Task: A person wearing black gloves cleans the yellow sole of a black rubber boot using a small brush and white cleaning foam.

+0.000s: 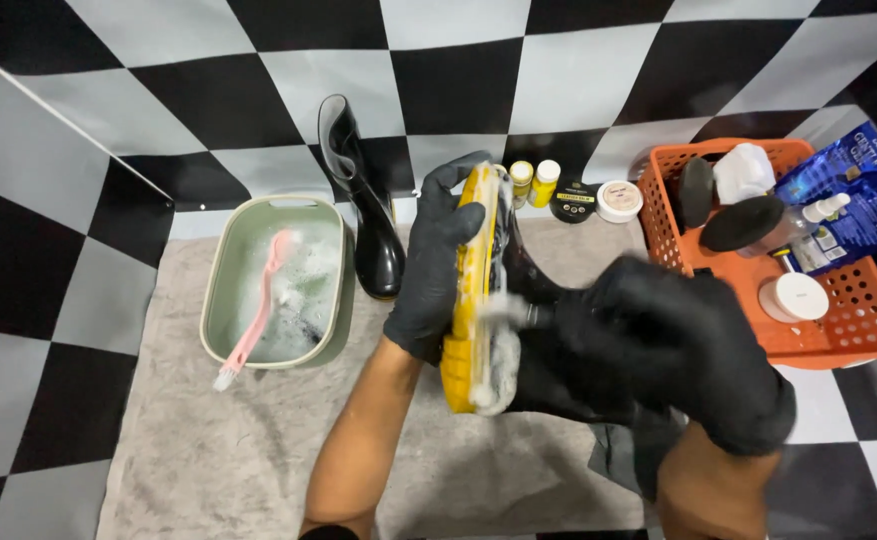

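Left hand [436, 265] grips the yellow-soled boot [473, 290], long axis running away from the person; right hand [673, 345], just right of it, closed, blurred, contents unclear.

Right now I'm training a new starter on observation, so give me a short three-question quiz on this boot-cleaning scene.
1. True or false: the pink brush lies in the basin of soapy water.
2. Which hand grips the boot's yellow sole? A left hand B right hand
3. What colour is the basket?

Key: 1 true. 2 A. 3 orange.
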